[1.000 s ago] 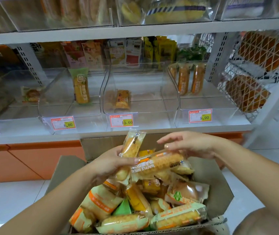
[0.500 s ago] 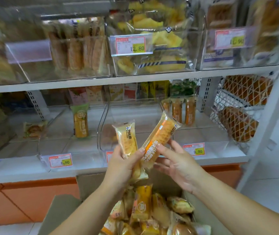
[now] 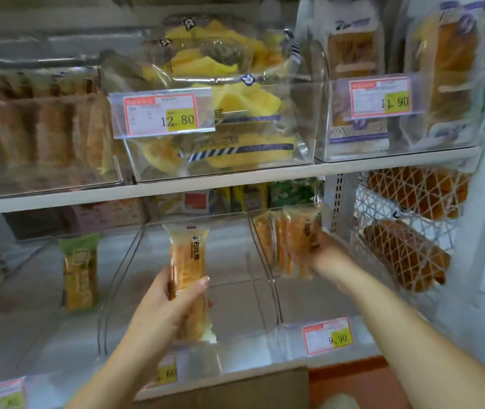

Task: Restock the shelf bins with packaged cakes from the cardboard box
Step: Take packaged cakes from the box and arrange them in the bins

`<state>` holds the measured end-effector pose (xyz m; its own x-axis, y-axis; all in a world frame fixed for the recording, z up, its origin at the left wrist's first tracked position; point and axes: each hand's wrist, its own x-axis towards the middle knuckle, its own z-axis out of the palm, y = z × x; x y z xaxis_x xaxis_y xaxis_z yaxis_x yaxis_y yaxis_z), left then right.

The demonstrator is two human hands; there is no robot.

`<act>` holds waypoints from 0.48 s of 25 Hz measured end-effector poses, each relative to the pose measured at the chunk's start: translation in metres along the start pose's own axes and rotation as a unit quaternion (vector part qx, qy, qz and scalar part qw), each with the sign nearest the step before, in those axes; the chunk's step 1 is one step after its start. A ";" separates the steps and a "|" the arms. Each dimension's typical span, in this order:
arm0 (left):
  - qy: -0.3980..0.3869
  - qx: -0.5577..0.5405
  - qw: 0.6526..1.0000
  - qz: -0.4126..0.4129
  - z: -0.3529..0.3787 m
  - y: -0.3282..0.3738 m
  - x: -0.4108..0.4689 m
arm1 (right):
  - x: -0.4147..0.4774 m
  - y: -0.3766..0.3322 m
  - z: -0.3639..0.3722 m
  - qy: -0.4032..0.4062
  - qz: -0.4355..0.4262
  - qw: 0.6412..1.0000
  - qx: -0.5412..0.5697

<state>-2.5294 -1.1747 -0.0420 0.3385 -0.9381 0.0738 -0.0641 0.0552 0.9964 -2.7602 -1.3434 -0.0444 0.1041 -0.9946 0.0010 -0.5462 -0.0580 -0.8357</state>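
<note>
At the shelf front, head view, motion blur throughout. One white shelf unit, two shelf levels in view. Upper level: 3 clear bins, all stocked; the middle upper bin holds yellow sliced cake in bags, the other two hold brown loaves, counts not readable. Lower level: 3 clear bins made out. The left lower bin holds 1 green-wrapped pack, upright. The middle lower bin shows a bare floor behind the left hand's pack. The right lower bin holds a row of orange packs standing upright at its back; at least 3, blur prevents an exact count. Right of the unit: 1 wire mesh basket with 2 brown loaves visible. Bottom edge: 1 flap of the cardboard box; its contents are out of view. Left hand: fingers and thumb wrapped round 1 packaged cake, held upright in front of the middle lower bin, above the box. Right hand: reached into the right lower bin, grasping the rightmost pack of the row, pressed against its neighbours. Price tags, 5 counted: 12.80 tag, 11.90 tag, 9.90 tag, one partly hidden behind the left forearm, one cut off at bottom left.
</note>
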 end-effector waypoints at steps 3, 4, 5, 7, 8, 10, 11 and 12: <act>-0.005 0.000 1.000 -0.010 -0.001 -0.007 0.010 | 0.018 -0.014 0.022 -0.104 -0.009 0.978 -0.180; -0.011 -0.004 1.000 -0.013 -0.002 -0.010 0.012 | 0.022 -0.020 0.027 -0.119 -0.007 0.969 -0.215; -0.016 -0.004 1.000 -0.017 -0.002 -0.012 0.013 | 0.027 -0.023 0.030 -0.129 -0.006 0.966 -0.223; -0.016 0.000 1.000 -0.021 -0.001 -0.014 0.013 | 0.038 -0.021 0.036 -0.141 0.001 0.970 -0.196; -0.016 0.002 1.000 -0.021 0.000 -0.015 0.013 | 0.041 -0.019 0.038 -0.140 0.004 0.972 -0.187; -0.022 0.003 0.999 -0.022 0.000 -0.016 0.014 | 0.041 -0.013 0.039 -0.137 -0.002 0.974 -0.178; -0.026 0.001 0.999 -0.024 0.001 -0.015 0.013 | 0.039 -0.011 0.039 -0.134 -0.009 0.976 -0.170; -0.031 -0.002 0.999 -0.025 0.001 -0.014 0.012 | 0.039 -0.008 0.040 -0.133 -0.016 0.978 -0.157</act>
<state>-2.5253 -1.1874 -0.0550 0.2825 -0.9590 0.0206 -0.0445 0.0083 0.9990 -2.7187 -1.3781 -0.0597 0.3150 -0.9364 -0.1545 -0.7630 -0.1531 -0.6280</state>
